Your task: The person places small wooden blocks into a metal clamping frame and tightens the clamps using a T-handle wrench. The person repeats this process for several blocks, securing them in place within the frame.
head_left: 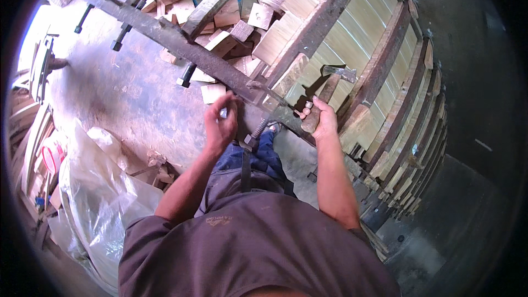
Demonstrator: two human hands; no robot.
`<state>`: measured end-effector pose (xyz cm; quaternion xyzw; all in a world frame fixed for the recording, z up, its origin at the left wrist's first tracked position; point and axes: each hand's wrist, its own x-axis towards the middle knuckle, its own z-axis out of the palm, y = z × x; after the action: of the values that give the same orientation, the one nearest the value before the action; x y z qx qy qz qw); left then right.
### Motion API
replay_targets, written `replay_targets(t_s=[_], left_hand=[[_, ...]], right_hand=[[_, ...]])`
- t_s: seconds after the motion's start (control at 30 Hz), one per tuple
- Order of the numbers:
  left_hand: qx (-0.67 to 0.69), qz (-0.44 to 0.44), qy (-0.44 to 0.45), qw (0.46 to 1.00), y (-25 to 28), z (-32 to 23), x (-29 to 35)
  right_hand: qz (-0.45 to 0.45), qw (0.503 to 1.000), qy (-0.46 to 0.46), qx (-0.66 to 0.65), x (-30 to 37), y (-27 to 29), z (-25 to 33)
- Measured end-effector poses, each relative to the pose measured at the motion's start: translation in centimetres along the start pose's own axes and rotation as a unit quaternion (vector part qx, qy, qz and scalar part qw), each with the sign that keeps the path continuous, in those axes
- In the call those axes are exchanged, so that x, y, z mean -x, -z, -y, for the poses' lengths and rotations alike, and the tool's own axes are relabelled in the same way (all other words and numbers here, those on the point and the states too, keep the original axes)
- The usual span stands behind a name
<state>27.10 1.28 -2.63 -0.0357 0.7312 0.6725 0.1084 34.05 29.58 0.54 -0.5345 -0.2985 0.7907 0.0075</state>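
My right hand [320,118] is wrapped round the wooden handle of a hammer [330,89]. The hammer's metal head points away from me, over pale wooden boards [352,33] held between dark metal clamp bars [324,19]. My left hand [221,124] is curled in the air left of the nearest clamp bar. A small pale spot shows between its thumb and fingers, too small to name. Close to my waist, a threaded clamp bolt [256,135] sticks out of the frame toward me.
A long metal bar [165,38] with hanging bolts [186,75] crosses ahead on the left. Behind it lies a heap of wood offcuts [242,30]. Clear plastic sheeting [99,192] and a red-and-white bucket [53,153] are at my left. More clamped rows [404,154] stretch along the right.
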Motion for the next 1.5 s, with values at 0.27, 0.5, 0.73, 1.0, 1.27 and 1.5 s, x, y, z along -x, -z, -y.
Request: replay_targets(t_s=[0.27,0.5,0.73,1.0,1.27,1.5], left_hand=[[-0.172,0.164,-0.159,0.958,-7.2,-3.4,-16.2],[-0.417,0.300,-0.395,0.762,-14.2,-0.5,-23.4],[-0.450,0.328,-0.437,0.706,-15.5,1.1,-23.4],[-0.546,0.316,-0.395,0.668,-14.7,0.4,-22.2],[-0.429,0.294,-0.317,0.793,-16.1,-1.4,-22.8],[0.119,0.303,0.239,0.915,-16.8,4.5,-30.3]], right_hand=[[-0.096,0.974,0.088,0.187,0.9,2.5,-5.4],[-0.108,0.862,0.195,0.454,3.4,2.5,-6.6],[-0.230,0.686,0.516,0.459,6.1,2.0,1.5],[-0.399,0.716,0.417,0.394,2.7,10.3,8.0],[-0.466,0.564,0.493,0.470,-1.0,9.7,7.1],[-0.458,0.623,0.478,0.418,-1.7,9.7,7.4]])
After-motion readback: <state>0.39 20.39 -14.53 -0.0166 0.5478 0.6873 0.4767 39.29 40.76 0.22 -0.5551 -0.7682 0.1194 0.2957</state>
